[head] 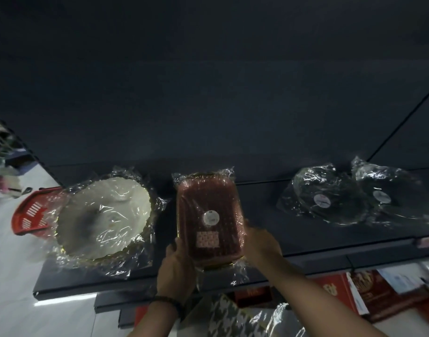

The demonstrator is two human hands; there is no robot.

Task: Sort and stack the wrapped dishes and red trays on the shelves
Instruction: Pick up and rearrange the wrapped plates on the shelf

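Lying nearest, at the bottom of the view, is a wrapped piece with a houndstooth pattern (229, 317), and red boxes (369, 295) fill a lower shelf to the right. Just beyond, the left hand (175, 266), a dark band (168, 301) on its wrist, curls its fingers round the left long side of the red tray (208, 203). The right hand (259, 242) clasps the right long side, so both hands hold the tray and nothing else. Gripping from two sides probably keeps the slippery film from sliding and lets the tray go down flat and square. The tray, a round sticker and a square label showing on its film, is over the middle of the dark shelf (262, 215), its near end past the front edge. Whether its far end touches the shelf I cannot tell. To its left, just beside it but apart, rests a wrapped white dish (104, 215), and a red basket (31, 212) on the floor is partly hidden behind it. Farther right, two wrapped dark dishes (327, 198) overlap on the shelf, like kept with like. That suggests the tray is getting its own spot between the groups.
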